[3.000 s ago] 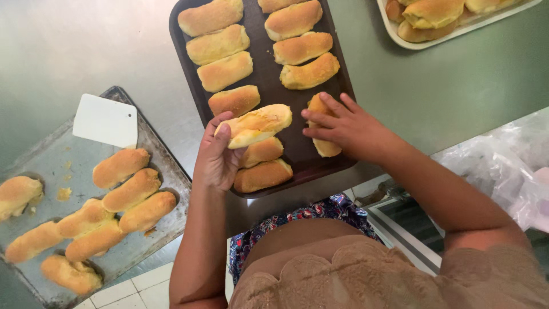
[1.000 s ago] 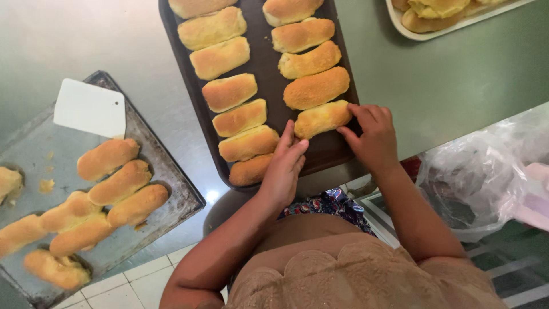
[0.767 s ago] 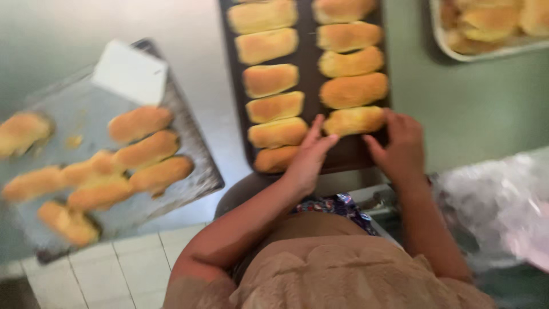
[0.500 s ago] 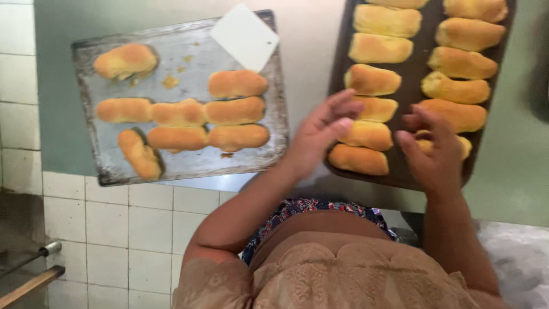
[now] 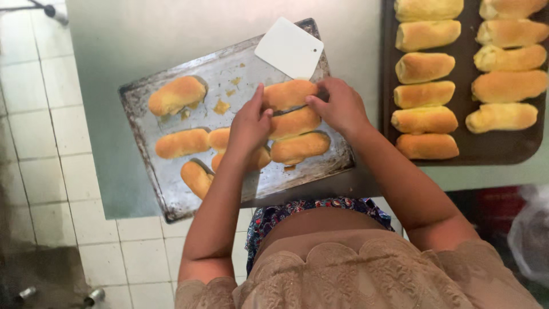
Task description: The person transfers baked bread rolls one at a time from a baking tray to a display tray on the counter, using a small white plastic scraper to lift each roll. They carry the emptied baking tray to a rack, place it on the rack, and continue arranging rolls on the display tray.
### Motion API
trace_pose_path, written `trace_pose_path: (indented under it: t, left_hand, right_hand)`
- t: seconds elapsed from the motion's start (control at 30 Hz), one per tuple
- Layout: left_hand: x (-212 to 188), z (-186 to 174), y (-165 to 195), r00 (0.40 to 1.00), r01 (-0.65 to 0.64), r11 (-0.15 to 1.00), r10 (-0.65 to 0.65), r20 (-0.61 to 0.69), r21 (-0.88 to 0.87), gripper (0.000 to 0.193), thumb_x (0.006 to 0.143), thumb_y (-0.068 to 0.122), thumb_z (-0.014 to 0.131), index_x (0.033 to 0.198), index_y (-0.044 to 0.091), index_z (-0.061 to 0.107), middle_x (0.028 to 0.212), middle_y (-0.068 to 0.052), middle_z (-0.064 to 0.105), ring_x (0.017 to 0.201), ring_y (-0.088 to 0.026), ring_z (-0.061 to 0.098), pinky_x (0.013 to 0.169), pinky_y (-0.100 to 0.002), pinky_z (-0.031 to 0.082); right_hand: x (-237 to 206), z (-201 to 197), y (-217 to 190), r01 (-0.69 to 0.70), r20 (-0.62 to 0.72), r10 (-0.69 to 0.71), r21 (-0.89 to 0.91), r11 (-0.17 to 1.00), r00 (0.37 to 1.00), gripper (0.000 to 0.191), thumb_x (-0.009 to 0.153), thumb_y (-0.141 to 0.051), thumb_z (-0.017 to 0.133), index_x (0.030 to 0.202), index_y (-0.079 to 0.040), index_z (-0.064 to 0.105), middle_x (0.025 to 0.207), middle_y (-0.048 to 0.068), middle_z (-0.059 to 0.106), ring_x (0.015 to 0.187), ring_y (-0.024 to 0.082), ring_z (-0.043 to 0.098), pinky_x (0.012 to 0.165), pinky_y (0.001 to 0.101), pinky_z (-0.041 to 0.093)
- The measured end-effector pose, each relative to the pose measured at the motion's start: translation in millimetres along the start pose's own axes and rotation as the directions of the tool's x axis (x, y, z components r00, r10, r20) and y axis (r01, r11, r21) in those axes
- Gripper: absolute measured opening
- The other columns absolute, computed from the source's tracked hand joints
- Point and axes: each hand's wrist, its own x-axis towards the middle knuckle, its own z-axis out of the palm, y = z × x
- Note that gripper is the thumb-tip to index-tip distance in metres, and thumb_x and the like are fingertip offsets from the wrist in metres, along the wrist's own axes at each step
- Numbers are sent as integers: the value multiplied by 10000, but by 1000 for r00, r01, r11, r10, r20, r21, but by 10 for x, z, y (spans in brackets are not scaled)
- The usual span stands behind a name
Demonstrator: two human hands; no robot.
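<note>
We have both hands on one bun [image 5: 289,93] at the centre of the silver tray [image 5: 143,103]. Our left hand [image 5: 250,125] grips its 9 o'clock end, fingers curled around it; our right hand [image 5: 338,106] clamps the 3 o'clock end, thumb and fingers pinching it. Whether the bun has left the tray we cannot tell. Two more buns [image 5: 298,146] lie touching it toward 6 o'clock, and others sit toward 9 o'clock, one [image 5: 176,95] alone near the tray's 10 o'clock corner among crumbs [image 5: 222,106]. A white scraper [image 5: 290,47] rests on the rim at 12 o'clock, just beyond the held bun. The tray lies on the steel desk [image 5: 143,34], overhanging its 6 o'clock edge. At 3 o'clock, just beside it, a dark tray [image 5: 492,149] carries two rows of rolls [image 5: 424,94].
</note>
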Motion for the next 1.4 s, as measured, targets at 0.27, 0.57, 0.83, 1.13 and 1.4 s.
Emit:
trace_pose_path:
  t: [0.27, 0.57, 0.83, 1.13, 1.4]
  left_hand:
    - [-305, -191, 510, 904, -385, 912, 341, -258, -143, 757, 917, -11, 755, 1588, 85, 418, 1334, -133, 615, 1161, -274, 645, 941, -367, 588]
    - [-599, 1000, 1534, 791, 170, 597, 392, 470, -784, 929, 1006, 98, 641, 1682, 116, 4, 1646, -261, 347, 1499, -313, 430, 1198, -400, 389]
    - [-709, 2404, 2545, 598, 635, 392, 297, 744, -666, 855, 1031, 293, 533, 1674, 178, -19, 1714, -204, 146, 1582, -307, 200, 1246, -462, 205]
    - [-698, 2551, 2805, 580, 706, 461, 58, 812, -538, 824, 993, 492, 418, 1644, 235, -17, 1722, -112, 142, 1577, -320, 178, 1206, -550, 145]
    - [-693, 2616, 2788, 567, 733, 469, -20, 823, -493, 868, 974, 535, 441, 1643, 250, -32, 1716, -120, 165, 1572, -340, 175, 1211, -564, 114]
  right_hand:
    - [-334, -86, 34, 231, -228, -81, 772, 592, 970, 423, 949, -81, 764, 1285, -49, 510, 1192, 59, 690, 1080, 112, 684, 936, 285, 580]
    - [-1695, -1457, 1360, 1, -348, 280, 629, 777, 895, 401, 956, -134, 755, 1308, -30, 593, 1188, 49, 661, 1082, 107, 651, 963, 279, 548]
    - [-2312, -2263, 2530, -175, -482, 362, 389, 904, 798, 340, 915, -202, 787, 1217, -66, 709, 1176, 31, 610, 973, 120, 585, 864, 255, 511]
    - [-2123, -2518, 3003, -193, -322, 213, 92, 977, 923, 417, 812, -341, 851, 1130, -91, 750, 1070, 65, 604, 1019, 241, 597, 838, 367, 503]
    - [-2015, -2641, 2853, -86, -330, 35, -140, 986, 943, 432, 807, -328, 847, 1128, -81, 698, 1128, 98, 625, 1105, 344, 565, 954, 452, 474]
